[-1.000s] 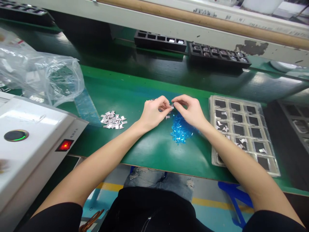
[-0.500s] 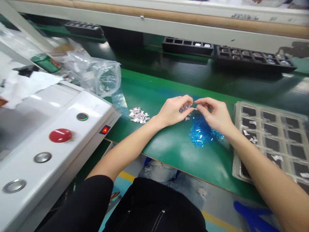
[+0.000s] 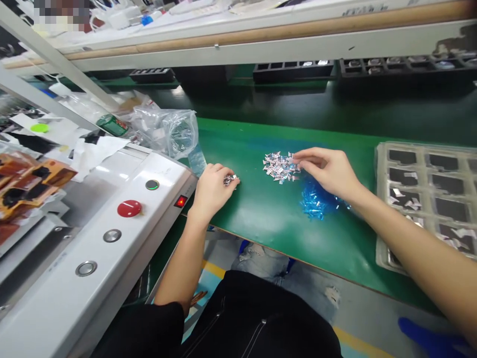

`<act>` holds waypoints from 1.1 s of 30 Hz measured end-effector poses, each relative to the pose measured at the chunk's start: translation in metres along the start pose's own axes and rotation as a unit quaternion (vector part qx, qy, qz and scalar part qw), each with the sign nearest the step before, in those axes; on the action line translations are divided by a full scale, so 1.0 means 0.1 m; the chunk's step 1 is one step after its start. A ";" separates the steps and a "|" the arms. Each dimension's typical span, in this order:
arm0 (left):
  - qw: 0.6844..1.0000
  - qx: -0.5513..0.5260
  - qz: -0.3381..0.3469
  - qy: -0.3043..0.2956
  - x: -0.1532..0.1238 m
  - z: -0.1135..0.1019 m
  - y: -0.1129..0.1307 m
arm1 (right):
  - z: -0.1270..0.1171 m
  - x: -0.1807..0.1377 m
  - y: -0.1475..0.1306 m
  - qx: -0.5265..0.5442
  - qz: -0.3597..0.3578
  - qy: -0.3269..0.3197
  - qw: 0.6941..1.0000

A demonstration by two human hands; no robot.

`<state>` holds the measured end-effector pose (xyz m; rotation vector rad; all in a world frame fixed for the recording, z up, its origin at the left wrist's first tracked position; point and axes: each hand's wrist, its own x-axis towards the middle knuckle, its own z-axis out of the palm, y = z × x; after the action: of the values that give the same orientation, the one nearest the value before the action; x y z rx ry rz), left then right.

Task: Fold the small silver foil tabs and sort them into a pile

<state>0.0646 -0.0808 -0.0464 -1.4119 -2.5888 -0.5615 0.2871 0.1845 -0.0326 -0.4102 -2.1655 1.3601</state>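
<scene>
My left hand is curled, thumb and fingers close together, over a small heap of white and silvery pieces on the green mat. What is between its fingertips is hidden. My right hand pinches with thumb and forefinger at the right edge of a wider heap of small flat white-and-pinkish pieces; a small pale piece seems to be at the tips. Just below that hand lies a pile of shiny blue film strips.
A clear plastic tray with dark compartments, some holding white pieces, stands at the right. On the left are a white machine with a red button and a crumpled plastic bag. Black divided boxes stand under the shelf.
My left hand has moved left from beside my right hand to the left heap, uncovering the middle heap. My right fingers are now at that heap's edge. The view has turned slightly left and up.
</scene>
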 end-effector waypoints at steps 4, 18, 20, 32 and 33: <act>0.999 0.018 -0.007 -0.033 0.02 0.06 0.02 | -0.13 0.09 0.07 -0.062 -0.031 0.089 0.994; 0.997 0.022 0.073 -0.028 0.15 0.04 -0.04 | -0.53 0.27 0.66 -0.392 0.014 0.053 0.918; 0.997 -0.008 0.064 -0.030 0.19 0.01 -0.03 | -0.52 0.28 0.69 -0.402 0.012 0.042 0.915; 0.991 -0.113 0.045 -0.047 0.24 -0.02 -0.06 | -0.53 0.31 0.69 -0.411 0.068 0.039 0.908; 0.989 -0.139 0.042 -0.040 0.23 -0.03 -0.04 | -0.54 0.32 0.70 -0.410 0.071 0.036 0.909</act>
<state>0.0479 -0.0658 -0.0378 -1.6486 -2.5739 -0.8989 0.2915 0.2716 -0.0677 -0.9211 -2.5954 0.4044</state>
